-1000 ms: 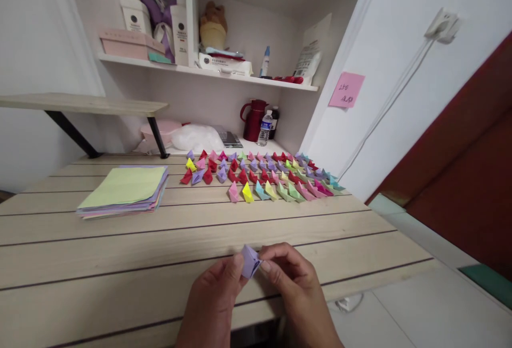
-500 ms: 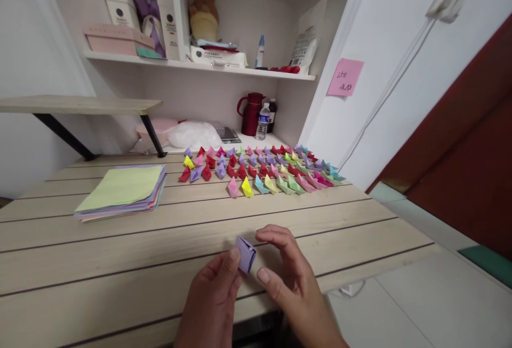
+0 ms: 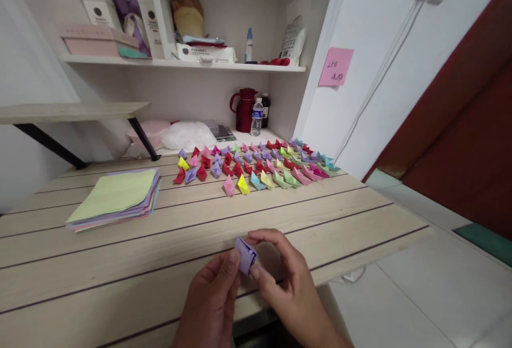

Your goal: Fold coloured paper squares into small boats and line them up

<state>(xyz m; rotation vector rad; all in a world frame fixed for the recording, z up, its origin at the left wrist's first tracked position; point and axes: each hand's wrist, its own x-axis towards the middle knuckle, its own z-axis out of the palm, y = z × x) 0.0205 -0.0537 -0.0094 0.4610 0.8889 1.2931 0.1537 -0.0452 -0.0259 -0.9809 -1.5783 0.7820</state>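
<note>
A small piece of folded purple paper (image 3: 245, 256) is held above the near part of the table, its layered edge facing right. My left hand (image 3: 214, 289) pinches its left side between thumb and fingers. On the other side, my right hand (image 3: 286, 273) has its thumb at the paper's lower right corner and its index finger by the upper edge. Several folded paper boats (image 3: 258, 180) in many colours stand in rows farther back. To the left lies a stack of square paper sheets (image 3: 116, 196), pale yellow on top.
The wooden table (image 3: 180, 241) has dark grooves and ends at the right above a tiled floor. A raised wooden shelf (image 3: 76, 111) on black legs stands at the back left. Behind the boats are a red jug (image 3: 245, 111) and a water bottle (image 3: 257, 118).
My right hand has moved left and its thumb and index finger have closed in on the folded paper. The left hand keeps its pinch. The camera view has shifted slightly.
</note>
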